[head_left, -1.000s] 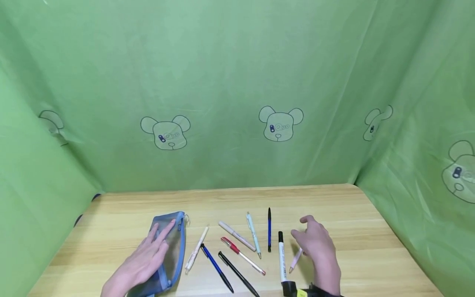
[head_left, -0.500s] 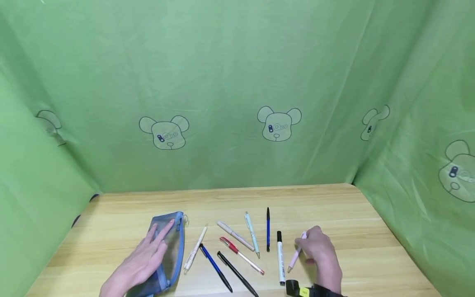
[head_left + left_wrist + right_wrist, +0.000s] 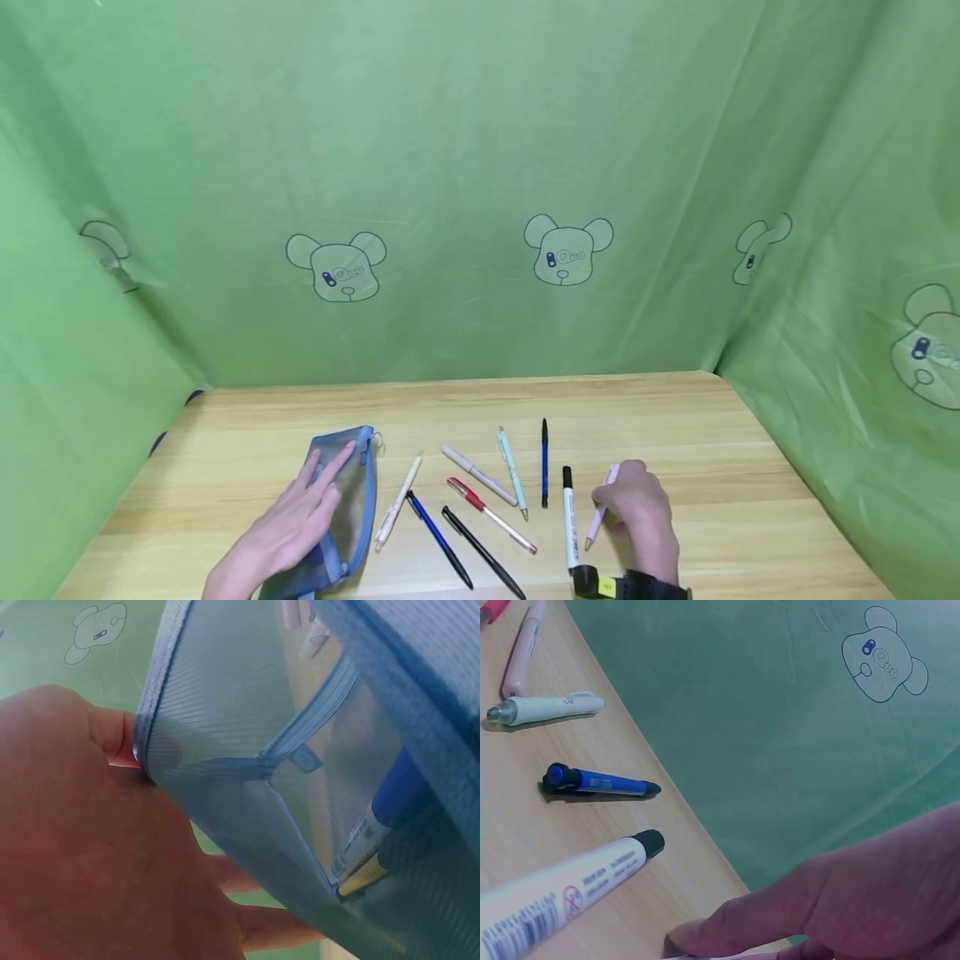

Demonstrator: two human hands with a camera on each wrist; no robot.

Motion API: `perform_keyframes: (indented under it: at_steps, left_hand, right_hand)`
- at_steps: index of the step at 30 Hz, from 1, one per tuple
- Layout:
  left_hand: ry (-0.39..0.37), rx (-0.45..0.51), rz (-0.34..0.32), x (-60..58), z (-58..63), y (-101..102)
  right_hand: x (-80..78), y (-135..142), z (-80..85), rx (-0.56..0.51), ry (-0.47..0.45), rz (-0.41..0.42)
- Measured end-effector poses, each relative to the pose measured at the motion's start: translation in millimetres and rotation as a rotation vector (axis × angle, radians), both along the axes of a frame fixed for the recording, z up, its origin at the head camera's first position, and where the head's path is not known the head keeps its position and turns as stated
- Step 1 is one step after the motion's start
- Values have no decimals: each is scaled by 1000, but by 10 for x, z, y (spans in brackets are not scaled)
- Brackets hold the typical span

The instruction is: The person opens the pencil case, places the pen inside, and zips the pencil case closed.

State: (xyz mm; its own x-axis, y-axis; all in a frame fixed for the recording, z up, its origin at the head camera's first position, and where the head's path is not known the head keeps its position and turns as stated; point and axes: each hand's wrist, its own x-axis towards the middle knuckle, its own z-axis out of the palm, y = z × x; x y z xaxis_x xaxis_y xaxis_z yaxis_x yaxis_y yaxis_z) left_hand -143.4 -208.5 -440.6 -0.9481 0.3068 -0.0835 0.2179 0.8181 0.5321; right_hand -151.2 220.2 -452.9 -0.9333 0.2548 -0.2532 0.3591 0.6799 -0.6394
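Note:
My left hand (image 3: pixel 288 529) holds a blue mesh pencil case (image 3: pixel 352 533) at the table's left, two fingers stretched across its top. Through the mesh in the left wrist view show a blue-and-white pen (image 3: pixel 397 787) and a yellow tip (image 3: pixel 364 877). At the right, my right hand (image 3: pixel 637 500) pinches a lilac pen (image 3: pixel 597 527), its tip pointing down and left at the table. In the right wrist view that pen is mostly out of frame. Just left of this hand lies a white marker with a black cap (image 3: pixel 570 517).
Between the hands lie a white pen (image 3: pixel 397 504), blue pen (image 3: pixel 441 542), black pen (image 3: pixel 483 552), red-capped pen (image 3: pixel 491 517), pale lilac pen (image 3: pixel 478 475), light blue pen (image 3: pixel 513 473) and upright-lying dark blue pen (image 3: pixel 544 467). A green curtain (image 3: pixel 450 333) surrounds the wooden table (image 3: pixel 750 517).
My right hand has come down onto the lilac pen and now pinches it, having hovered over it earlier. The left hand and the pencil case have stayed put.

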Motion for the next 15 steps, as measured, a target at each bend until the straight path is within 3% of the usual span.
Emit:
perform_keyframes:
  at_steps: [15]
  left_hand:
    - [-11, 21, 4, 2, 21, -18]
  right_hand:
    - [-43, 6, 8, 75, -26, -18]
